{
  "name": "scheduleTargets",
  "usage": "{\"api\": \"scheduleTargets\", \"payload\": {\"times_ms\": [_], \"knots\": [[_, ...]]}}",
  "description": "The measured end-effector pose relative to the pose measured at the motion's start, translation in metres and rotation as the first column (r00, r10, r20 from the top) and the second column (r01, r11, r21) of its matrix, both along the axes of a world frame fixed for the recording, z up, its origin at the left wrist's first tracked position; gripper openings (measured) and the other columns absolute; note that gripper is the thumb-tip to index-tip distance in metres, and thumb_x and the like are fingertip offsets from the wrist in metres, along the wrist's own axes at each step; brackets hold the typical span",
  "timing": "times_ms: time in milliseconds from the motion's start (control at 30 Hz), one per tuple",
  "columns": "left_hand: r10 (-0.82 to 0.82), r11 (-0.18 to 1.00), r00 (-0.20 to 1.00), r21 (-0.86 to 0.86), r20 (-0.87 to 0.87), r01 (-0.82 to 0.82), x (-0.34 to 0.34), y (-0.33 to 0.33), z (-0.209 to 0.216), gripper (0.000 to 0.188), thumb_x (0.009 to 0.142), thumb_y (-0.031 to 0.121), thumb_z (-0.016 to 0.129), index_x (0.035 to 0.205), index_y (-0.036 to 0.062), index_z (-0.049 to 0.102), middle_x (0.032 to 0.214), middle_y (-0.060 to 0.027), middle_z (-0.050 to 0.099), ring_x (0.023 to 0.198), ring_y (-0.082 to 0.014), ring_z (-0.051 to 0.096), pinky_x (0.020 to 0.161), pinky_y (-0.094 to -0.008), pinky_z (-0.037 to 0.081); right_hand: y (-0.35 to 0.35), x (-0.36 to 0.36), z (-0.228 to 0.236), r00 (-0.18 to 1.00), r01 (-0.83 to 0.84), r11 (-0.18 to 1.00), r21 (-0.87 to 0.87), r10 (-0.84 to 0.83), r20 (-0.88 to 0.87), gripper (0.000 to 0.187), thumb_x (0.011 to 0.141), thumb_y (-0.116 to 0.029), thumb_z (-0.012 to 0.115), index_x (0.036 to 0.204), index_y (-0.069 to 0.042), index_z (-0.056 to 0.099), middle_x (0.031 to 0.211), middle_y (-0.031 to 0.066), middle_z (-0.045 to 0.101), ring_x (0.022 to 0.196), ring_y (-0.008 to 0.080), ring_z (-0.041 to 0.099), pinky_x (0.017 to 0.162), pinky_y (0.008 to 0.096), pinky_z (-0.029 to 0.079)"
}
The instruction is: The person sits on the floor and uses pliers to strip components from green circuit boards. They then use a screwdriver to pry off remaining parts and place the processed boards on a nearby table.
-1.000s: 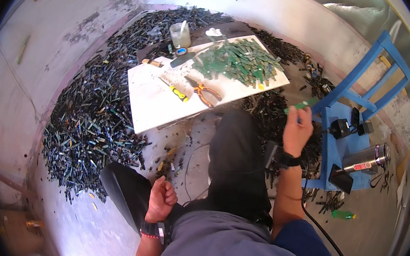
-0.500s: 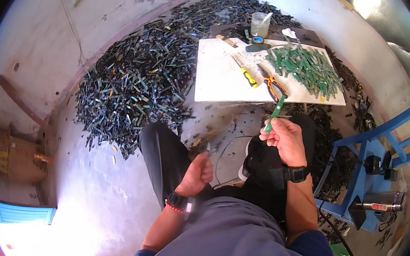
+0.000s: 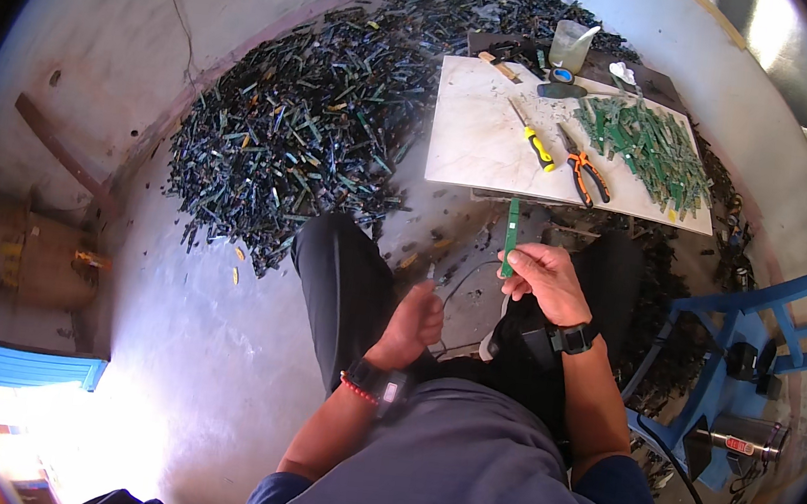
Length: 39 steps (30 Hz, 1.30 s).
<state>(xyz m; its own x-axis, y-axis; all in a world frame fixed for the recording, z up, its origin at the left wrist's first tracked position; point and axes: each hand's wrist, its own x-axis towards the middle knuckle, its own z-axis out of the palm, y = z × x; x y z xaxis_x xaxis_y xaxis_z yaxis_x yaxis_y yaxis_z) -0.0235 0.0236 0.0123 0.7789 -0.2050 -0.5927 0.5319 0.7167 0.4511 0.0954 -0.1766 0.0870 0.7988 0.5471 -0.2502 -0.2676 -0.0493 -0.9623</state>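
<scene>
My right hand (image 3: 546,279) pinches the lower end of a narrow green strip (image 3: 512,226), which looks like a piece of circuit board, between thumb and fingers. The strip stands nearly upright, with a small pale patch on its face. To the left and a little lower, my left hand (image 3: 409,325) is closed in a fist above my lap. A small greyish tip (image 3: 432,272) pokes out above its thumb; the rest is hidden in the fingers, so its kind is unclear. The two hands are apart.
Ahead stands a white board (image 3: 478,147) with a yellow-black screwdriver (image 3: 539,150), orange-black pliers (image 3: 588,178) and a pile of green strips (image 3: 645,150). Behind them is a cloudy plastic cup (image 3: 569,48). Dark strips (image 3: 287,141) heap the floor; a blue chair (image 3: 727,355) is at right.
The green strip has turned from a rightward slant to nearly upright, and my right hand has come closer to my left. The view has shifted, so the board appears farther right.
</scene>
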Motion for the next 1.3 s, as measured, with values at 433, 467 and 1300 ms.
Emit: {"api": "scheduleTargets", "payload": {"times_ms": [433, 467, 1300], "knots": [[-0.049, 0.997, 0.998, 0.055, -0.037, 0.051, 0.018, -0.014, -0.001, 0.051, 0.09, 0.058, 0.04, 0.064, 0.0135, 0.04, 0.056, 0.0049, 0.027, 0.045, -0.0092, 0.023, 0.041, -0.0239, 0.019, -0.002, 0.0, -0.031, 0.984, -0.164, 0.985, -0.058, 0.167, 0.061, 0.021, 0.09, -0.011, 0.058, 0.1, 0.006, 0.063, 0.07, -0.0004, 0.054, 0.059, 0.0037, 0.045, 0.051, 0.0194, 0.036], [-0.043, 0.997, 0.998, 0.061, -0.043, 0.046, 0.019, -0.014, 0.001, 0.052, 0.089, 0.058, 0.04, 0.064, 0.0133, 0.04, 0.055, 0.0047, 0.027, 0.045, -0.0094, 0.023, 0.041, -0.024, 0.019, -0.002, 0.0, -0.031, 0.98, -0.187, 0.979, -0.086, 0.192, 0.049, 0.02, 0.09, -0.011, 0.058, 0.098, 0.005, 0.063, 0.069, -0.0009, 0.053, 0.059, 0.0036, 0.044, 0.05, 0.0196, 0.036], [0.026, 0.923, 0.997, 0.381, 0.075, -0.052, 0.015, -0.019, 0.006, 0.054, 0.095, 0.051, 0.039, 0.059, 0.0116, 0.038, 0.052, 0.0032, 0.028, 0.043, -0.0086, 0.022, 0.041, -0.0263, 0.016, -0.002, 0.009, -0.058, 0.878, -0.09, 0.943, 0.319, 0.227, -0.421, 0.031, 0.093, -0.019, 0.049, 0.109, 0.005, 0.06, 0.085, 0.0113, 0.064, 0.063, 0.0133, 0.056, 0.058, 0.0267, 0.046]]}}
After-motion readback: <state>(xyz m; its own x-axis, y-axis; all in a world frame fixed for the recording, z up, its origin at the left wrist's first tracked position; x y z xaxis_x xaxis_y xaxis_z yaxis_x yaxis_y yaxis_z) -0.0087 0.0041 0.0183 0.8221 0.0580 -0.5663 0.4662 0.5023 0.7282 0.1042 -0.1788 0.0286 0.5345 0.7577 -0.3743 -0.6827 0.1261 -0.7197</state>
